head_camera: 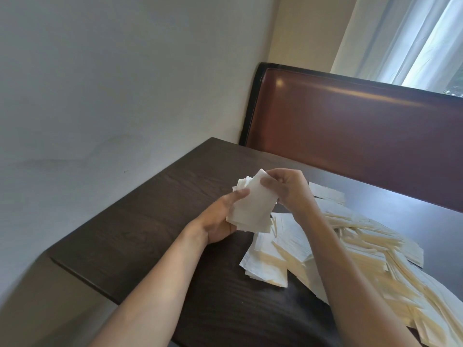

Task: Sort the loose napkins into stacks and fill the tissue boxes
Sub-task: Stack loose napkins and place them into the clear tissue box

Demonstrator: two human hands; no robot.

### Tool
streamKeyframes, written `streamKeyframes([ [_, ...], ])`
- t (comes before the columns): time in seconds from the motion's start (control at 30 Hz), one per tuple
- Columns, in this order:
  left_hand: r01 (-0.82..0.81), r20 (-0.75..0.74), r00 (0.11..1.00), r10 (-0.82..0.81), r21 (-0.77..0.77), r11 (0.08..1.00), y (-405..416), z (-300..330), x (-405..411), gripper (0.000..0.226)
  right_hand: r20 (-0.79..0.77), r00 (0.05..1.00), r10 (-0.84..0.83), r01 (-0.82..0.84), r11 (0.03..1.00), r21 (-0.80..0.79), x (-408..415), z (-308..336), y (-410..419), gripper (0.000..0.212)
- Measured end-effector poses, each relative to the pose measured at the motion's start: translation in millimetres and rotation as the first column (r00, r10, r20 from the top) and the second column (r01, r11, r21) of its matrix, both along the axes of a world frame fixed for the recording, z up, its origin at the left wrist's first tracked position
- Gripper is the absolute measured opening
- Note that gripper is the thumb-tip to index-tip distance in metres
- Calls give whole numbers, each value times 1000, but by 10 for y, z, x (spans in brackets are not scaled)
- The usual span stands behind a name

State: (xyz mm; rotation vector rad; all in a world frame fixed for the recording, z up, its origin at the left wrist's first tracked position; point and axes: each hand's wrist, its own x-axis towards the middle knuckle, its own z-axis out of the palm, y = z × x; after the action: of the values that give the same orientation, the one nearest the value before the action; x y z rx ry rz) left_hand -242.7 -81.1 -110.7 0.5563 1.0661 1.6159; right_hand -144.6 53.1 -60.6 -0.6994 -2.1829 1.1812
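I hold a small stack of white napkins [253, 206] above the dark wooden table [155, 221]. My left hand [220, 219] grips the stack from below and the left, thumb on its top sheet. My right hand [288, 190] pinches the stack's upper right edge, thumb on the front. A wide spread of loose cream and white napkins [350, 246] lies on the table under and to the right of my right forearm. No tissue box is in view.
A brown padded bench back [350, 126] runs along the table's far side. A pale wall [100, 96] stands close on the left, and a white curtain [413, 38] hangs at the upper right. The table's left half shows bare wood.
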Motion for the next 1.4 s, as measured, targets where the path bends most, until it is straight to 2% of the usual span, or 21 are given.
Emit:
streamKeyframes([
  [0.17,26,-69,997,-29,-41,999,3,-17,-3,43,69,997,18,-26,992,124,9,12,6,16],
  [0.3,25,-79,997,-28,-32,999,25,-53,-24,47,88,994,57,-67,991,118,-4,-27,33,11],
  [0.37,-100,-49,994,99,-22,995,77,-75,-60,31,23,999,34,-37,989,145,-30,-74,97,15],
  [0.43,-332,51,941,334,-51,942,113,-83,-122,26,-36,996,-79,83,989,121,-53,-130,178,20],
  [0.5,-520,125,842,525,-77,851,117,-105,-212,29,53,986,-156,149,982,116,-53,-222,228,29],
  [0.57,-607,154,777,611,-75,791,95,-118,-248,23,235,969,-80,45,988,149,-65,-376,241,35],
  [0.67,-619,192,763,617,-59,784,77,-98,-212,14,501,865,-18,-133,955,264,-104,-587,207,33],
  [0.73,-614,207,765,610,-49,787,66,-89,-205,20,580,814,-36,-184,930,317,-146,-662,226,32],
  [0.83,-613,227,763,605,-41,789,64,-108,-229,25,452,892,-13,-101,968,228,-137,-646,234,27],
  [0.93,-607,211,770,603,-51,793,68,-116,-224,24,326,941,-89,4,968,253,-130,-677,233,18],
  [1.0,-603,209,774,598,-47,797,66,-119,-224,24,405,899,-167,31,947,320,-129,-700,232,37],
  [1.07,-600,210,776,594,-43,799,67,-120,-227,21,528,822,-211,-16,919,393,-132,-730,235,52],
  [1.13,-592,206,783,587,-42,805,67,-116,-220,15,534,816,-220,-19,914,406,-140,-732,228,43],
  [1.2,-589,204,786,583,-37,807,73,-116,-219,14,458,862,-216,37,929,368,-162,-733,233,18],
  [1.23,-589,202,787,583,-36,808,75,-118,-217,16,429,877,-215,54,933,356,-160,-731,224,20],
  [1.3,-594,196,785,588,-31,804,74,-120,-218,20,355,913,-202,112,959,259,-142,-714,219,29],
  [1.4,-594,195,787,586,-16,804,76,-117,-218,24,78,977,-197,201,978,-47,-60,-538,186,27],
])
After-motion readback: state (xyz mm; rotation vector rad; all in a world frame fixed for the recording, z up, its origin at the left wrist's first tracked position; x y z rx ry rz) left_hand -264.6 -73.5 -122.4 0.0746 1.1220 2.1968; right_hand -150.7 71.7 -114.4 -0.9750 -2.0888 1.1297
